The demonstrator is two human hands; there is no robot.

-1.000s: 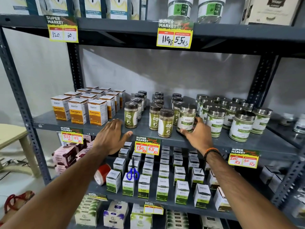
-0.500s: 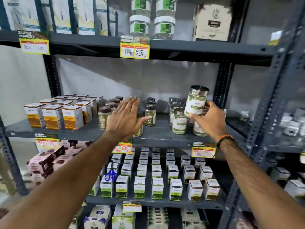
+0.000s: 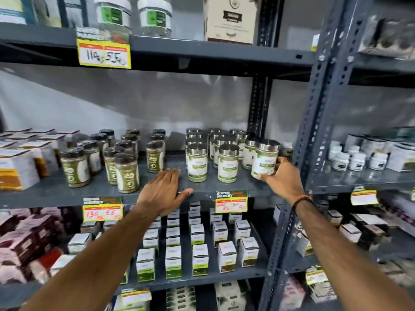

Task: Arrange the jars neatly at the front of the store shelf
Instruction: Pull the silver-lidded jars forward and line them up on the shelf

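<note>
Several silver-lidded jars (image 3: 226, 163) with white and green labels stand in rows on the right half of the grey middle shelf (image 3: 56, 195). My right hand (image 3: 281, 179) grips one such silver-lidded jar (image 3: 265, 158) at the right end of the front row, its base at the shelf surface. My left hand (image 3: 165, 190) lies flat and open on the shelf's front edge, left of the front jars, holding nothing. Brown-lidded spice jars (image 3: 126, 172) stand in uneven rows on the shelf's left half.
Turmeric boxes (image 3: 15, 169) fill the far left of the shelf. A perforated steel upright (image 3: 314, 122) rises just right of the held jar. Price tags (image 3: 231, 202) hang from the shelf edge. Small white boxes (image 3: 197, 259) fill the shelf below; tubs and boxes stand above.
My right hand has brought the lifted jar down to the right end of the front row. My left hand has dropped from the spice jars to the shelf edge. The view has shifted right.
</note>
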